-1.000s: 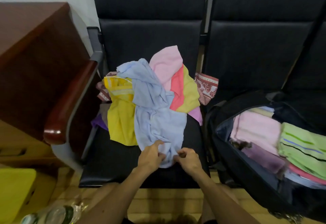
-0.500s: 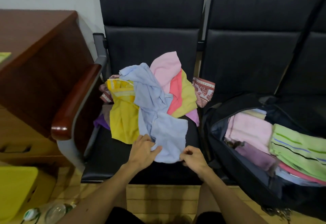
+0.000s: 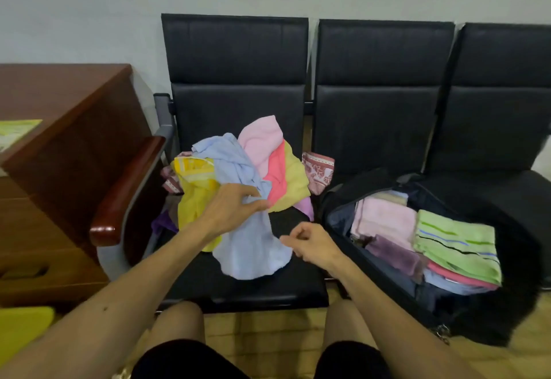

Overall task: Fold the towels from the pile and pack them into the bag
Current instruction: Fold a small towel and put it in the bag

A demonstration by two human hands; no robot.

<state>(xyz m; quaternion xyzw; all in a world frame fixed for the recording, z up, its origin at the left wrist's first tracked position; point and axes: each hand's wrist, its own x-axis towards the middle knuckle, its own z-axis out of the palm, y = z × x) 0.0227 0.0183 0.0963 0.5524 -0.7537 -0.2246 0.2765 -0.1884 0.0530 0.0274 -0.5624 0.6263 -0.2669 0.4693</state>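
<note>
1. Progress looks roughly midway, as a judgement. The black bag [image 3: 337, 202] lies open on the middle seat and already holds several folded towels. A pink folded towel [image 3: 384, 217], a green striped towel [image 3: 456, 244] and a purple folded towel [image 3: 393, 255] lie on top, with red and pale blue edges showing beneath them.
2. Still unfolded is the pile [image 3: 277, 169] on the left seat [image 3: 253, 289], heaped toward the backrest. It holds yellow, pink, coral and olive cloths, a maroon patterned piece and scraps of purple, all crumpled and overlapping.
3. The light blue towel [image 3: 253, 253] is the piece being worked. It runs from the top of the pile down onto the front of the seat, bunched and twisted, with no fold in it yet.
4. The left hand [image 3: 235, 208] reaches across the towel's middle. Its thumb and fingers draw together on a bunch of the blue cloth, pinching it.
5. The right hand [image 3: 310, 244] sits just beside the towel's lower right edge with its fingers curled inward. Whether they catch the hem or hold nothing cannot be told.
6. This towel has yet to be pulled free, spread, folded and laid in the bag, and then every other cloth in the pile the same way. How much room the bag has left is hidden by the towels on top.
</note>
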